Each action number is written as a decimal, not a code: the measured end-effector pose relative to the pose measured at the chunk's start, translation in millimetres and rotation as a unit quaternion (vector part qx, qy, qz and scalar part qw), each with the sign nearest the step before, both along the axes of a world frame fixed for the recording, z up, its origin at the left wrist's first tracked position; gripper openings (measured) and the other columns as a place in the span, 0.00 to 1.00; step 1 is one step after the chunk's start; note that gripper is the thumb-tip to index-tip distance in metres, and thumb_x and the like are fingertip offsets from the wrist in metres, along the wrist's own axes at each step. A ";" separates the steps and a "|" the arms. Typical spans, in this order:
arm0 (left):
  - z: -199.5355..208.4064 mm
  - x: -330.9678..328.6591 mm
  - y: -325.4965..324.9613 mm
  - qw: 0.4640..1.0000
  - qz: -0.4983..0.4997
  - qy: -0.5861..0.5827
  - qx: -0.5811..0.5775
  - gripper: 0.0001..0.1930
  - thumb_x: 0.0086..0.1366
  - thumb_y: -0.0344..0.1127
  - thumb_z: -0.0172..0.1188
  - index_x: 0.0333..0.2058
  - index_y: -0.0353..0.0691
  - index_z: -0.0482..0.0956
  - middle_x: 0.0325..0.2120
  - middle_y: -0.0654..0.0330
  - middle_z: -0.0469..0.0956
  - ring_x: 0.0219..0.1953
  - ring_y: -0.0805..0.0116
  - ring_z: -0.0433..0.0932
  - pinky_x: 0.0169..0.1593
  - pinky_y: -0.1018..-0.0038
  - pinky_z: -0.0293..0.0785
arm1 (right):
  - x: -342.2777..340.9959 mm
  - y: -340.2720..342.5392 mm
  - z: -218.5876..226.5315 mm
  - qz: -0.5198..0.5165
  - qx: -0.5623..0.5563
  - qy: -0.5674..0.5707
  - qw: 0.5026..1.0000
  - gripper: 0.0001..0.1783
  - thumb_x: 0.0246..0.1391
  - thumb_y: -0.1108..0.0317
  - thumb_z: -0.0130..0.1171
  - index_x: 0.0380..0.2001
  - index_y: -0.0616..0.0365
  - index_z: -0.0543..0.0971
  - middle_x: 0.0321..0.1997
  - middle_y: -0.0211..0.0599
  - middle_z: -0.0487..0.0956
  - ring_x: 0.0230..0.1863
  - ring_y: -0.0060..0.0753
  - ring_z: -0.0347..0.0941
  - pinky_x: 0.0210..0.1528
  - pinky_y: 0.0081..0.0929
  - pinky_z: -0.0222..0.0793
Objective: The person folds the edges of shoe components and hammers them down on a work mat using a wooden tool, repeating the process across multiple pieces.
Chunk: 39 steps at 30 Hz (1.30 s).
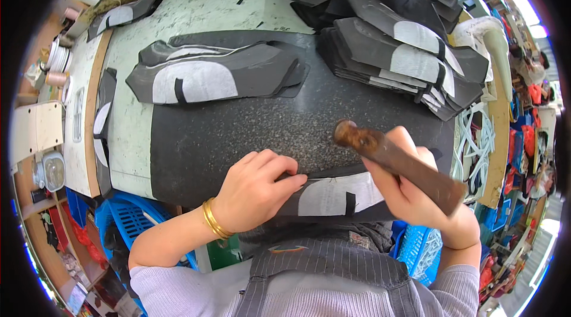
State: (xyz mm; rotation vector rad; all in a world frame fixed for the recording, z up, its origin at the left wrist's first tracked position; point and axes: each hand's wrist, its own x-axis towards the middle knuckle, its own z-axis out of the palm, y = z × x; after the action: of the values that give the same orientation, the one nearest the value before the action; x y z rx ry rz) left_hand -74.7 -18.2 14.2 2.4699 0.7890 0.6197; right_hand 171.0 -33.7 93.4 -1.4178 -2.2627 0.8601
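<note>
Black shoe-upper piece (333, 195) with its white lining patch lies at the near edge of the dark work slab (238, 132); left hand (256, 189) presses it with curled fingers, right hand (410, 189) grips a rusty hammer (398, 159).

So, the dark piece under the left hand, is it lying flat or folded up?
Flat: the dark piece lies spread on the black slab, pressed by the left hand.

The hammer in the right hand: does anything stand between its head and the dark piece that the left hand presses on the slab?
Nothing visible does. The hammer in the right hand hangs above the dark piece; the left hand presses its left end only.
</note>
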 end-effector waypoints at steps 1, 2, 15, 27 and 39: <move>0.0 -1.3 -2.7 1.000 0.006 0.000 0.000 0.10 0.46 0.30 0.65 0.31 0.42 0.81 0.31 0.65 0.75 0.32 0.66 0.73 0.35 0.72 0.70 | -3.5 -4.2 -6.4 0.006 0.000 0.000 1.000 0.19 0.45 0.77 0.56 0.44 0.58 0.72 0.28 0.43 0.67 0.19 0.46 0.71 0.20 0.33 0.68; -0.9 0.4 -1.3 0.999 -0.012 0.000 0.049 0.11 0.46 0.29 0.65 0.32 0.42 0.81 0.31 0.65 0.75 0.33 0.67 0.73 0.35 0.72 0.69 | -6.2 -10.6 -16.5 0.055 -0.037 -0.022 0.998 0.20 0.45 0.76 0.56 0.45 0.59 0.71 0.29 0.42 0.68 0.17 0.43 0.69 0.18 0.33 0.67; 2.3 -30.1 8.1 0.998 -0.020 0.032 0.052 0.08 0.48 0.34 0.62 0.30 0.44 0.82 0.32 0.68 0.74 0.39 0.67 0.71 0.39 0.73 0.68 | -30.7 -2.7 -23.0 0.108 -0.032 0.030 0.993 0.18 0.49 0.75 0.54 0.46 0.59 0.71 0.27 0.43 0.67 0.18 0.46 0.70 0.17 0.37 0.66; -9.2 -46.9 6.2 0.989 0.003 0.007 0.145 0.14 0.43 0.36 0.67 0.32 0.44 0.82 0.32 0.68 0.76 0.36 0.69 0.74 0.36 0.73 0.69 | -39.8 11.0 -21.2 0.117 -0.068 0.013 0.991 0.23 0.48 0.75 0.54 0.51 0.57 0.70 0.28 0.42 0.68 0.19 0.43 0.72 0.19 0.33 0.70; -8.9 -48.4 1.0 0.994 0.096 -0.021 0.057 0.15 0.42 0.37 0.69 0.32 0.44 0.81 0.30 0.68 0.75 0.34 0.67 0.72 0.35 0.72 0.68 | -53.8 6.2 -37.1 0.112 -0.147 0.037 0.982 0.11 0.48 0.75 0.54 0.35 0.64 0.65 0.16 0.46 0.71 0.19 0.53 0.73 0.18 0.40 0.67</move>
State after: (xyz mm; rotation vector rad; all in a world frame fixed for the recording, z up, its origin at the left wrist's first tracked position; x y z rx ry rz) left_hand -123.1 -17.2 5.3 2.4913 1.0084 0.8031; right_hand 117.1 -27.6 56.3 -1.2323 -2.3415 1.3441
